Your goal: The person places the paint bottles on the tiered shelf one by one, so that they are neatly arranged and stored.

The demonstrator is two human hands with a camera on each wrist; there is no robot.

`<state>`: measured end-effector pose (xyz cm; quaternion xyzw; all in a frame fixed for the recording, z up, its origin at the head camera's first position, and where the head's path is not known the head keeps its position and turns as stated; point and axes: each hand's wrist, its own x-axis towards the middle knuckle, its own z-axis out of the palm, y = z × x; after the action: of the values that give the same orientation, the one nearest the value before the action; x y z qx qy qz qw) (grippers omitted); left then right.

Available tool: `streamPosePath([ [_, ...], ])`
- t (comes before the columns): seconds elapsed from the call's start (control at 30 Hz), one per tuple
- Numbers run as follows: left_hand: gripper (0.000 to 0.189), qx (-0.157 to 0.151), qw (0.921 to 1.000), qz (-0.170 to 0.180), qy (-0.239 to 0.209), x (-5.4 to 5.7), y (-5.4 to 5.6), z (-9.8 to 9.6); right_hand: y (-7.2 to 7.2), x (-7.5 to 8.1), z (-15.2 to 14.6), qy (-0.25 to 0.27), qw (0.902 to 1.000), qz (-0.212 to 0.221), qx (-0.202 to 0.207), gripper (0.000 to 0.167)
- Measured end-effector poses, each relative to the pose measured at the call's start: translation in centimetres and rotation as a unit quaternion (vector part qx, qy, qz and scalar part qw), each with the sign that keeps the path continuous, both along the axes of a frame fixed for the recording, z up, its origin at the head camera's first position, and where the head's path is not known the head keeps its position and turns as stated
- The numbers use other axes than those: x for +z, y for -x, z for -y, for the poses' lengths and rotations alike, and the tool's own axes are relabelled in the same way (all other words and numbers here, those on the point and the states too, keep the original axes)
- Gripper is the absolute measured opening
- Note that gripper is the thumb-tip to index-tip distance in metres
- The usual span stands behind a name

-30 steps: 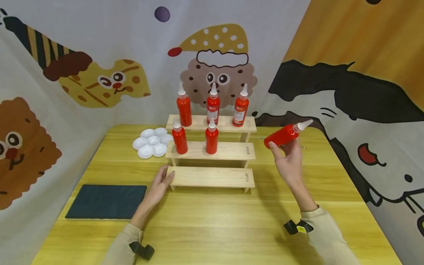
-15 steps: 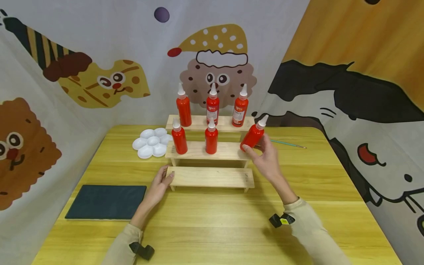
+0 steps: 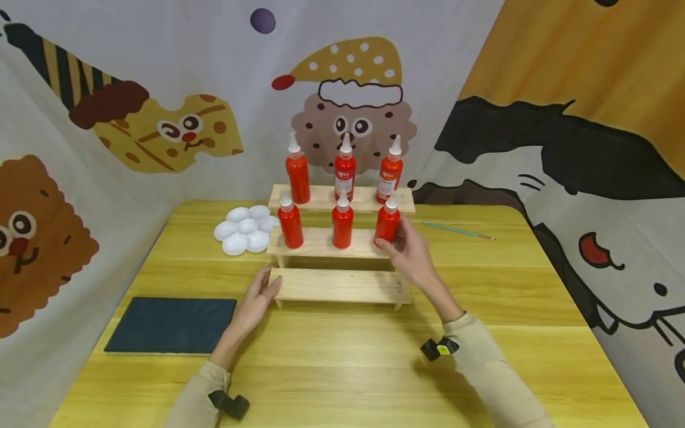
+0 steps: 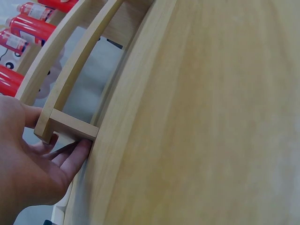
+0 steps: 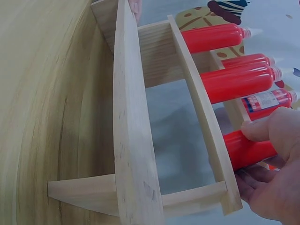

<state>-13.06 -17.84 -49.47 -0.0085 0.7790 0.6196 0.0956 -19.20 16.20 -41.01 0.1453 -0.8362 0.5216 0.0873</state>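
My right hand point(image 3: 412, 252) grips a red paint bottle point(image 3: 387, 223) with a white nozzle, upright at the right end of the middle shelf of a three-step wooden rack point(image 3: 342, 285). In the right wrist view, thumb and fingers wrap the lower part of that bottle point(image 5: 246, 149), its base at the shelf board. My left hand point(image 3: 260, 297) holds the left end of the lowest step, thumb on top; in the left wrist view its fingers point(image 4: 77, 157) lie against the step's leg. Two more red bottles point(image 3: 342, 226) share the middle shelf, and three point(image 3: 297, 175) stand on the top one.
A white flower-shaped palette point(image 3: 246, 230) sits left of the rack. Nearer the front left lies a dark flat board point(image 3: 171, 325). A thin teal paintbrush point(image 3: 457, 230) is on the table at right, and a cartoon-printed curtain point(image 3: 225, 53) hangs behind.
My right hand has brought the tilted bottle leftward from beside the rack and set it upright on the middle shelf. The paintbrush has come into full view. My left hand stays put.
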Motion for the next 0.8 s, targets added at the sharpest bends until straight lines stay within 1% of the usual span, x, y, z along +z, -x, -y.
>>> streamPosePath([
  [0.23, 0.057, -0.001, 1.0000, -0.006, 0.001, 0.0, 0.1, -0.2, 0.0, -0.3, -0.1, 0.004, 1.0000, -0.007, 0.002, 0.045],
  [0.33, 0.058, -0.003, 1.0000, 0.005, 0.003, 0.1, 0.1, -0.2, -0.1, -0.4, -0.3, 0.000, 0.9999, -0.014, 0.002, 0.048],
  [0.4, 0.060, -0.007, 0.9999, 0.014, 0.004, 0.4, 0.0, -0.3, -0.2, -0.5, -0.5, -0.004, 0.9998, -0.020, 0.003, 0.051],
  [0.53, 0.067, -0.020, 0.9990, 0.035, 0.017, 1.6, -0.2, -0.2, -1.0, -0.2, -0.9, -0.008, 0.9995, -0.029, 0.004, 0.056],
  [0.63, 0.071, -0.028, 0.9975, 0.040, 0.051, 2.8, -0.5, 0.0, -2.0, 0.2, -1.3, -0.012, 0.9991, -0.040, 0.001, 0.059],
  [0.67, 0.071, -0.032, 0.9966, 0.037, 0.066, 3.2, -0.6, 0.1, -2.3, 0.3, -1.5, -0.016, 0.9989, -0.044, -0.001, 0.060],
  [0.73, 0.071, -0.041, 0.9938, 0.020, 0.101, 4.1, -1.0, 0.2, -3.1, 0.6, -2.0, -0.028, 0.9985, -0.048, -0.005, 0.062],
  [0.8, 0.071, -0.050, 0.9877, -0.005, 0.148, 5.2, -1.6, 0.3, -3.9, 0.8, -2.6, -0.044, 0.9978, -0.048, -0.009, 0.062],
])
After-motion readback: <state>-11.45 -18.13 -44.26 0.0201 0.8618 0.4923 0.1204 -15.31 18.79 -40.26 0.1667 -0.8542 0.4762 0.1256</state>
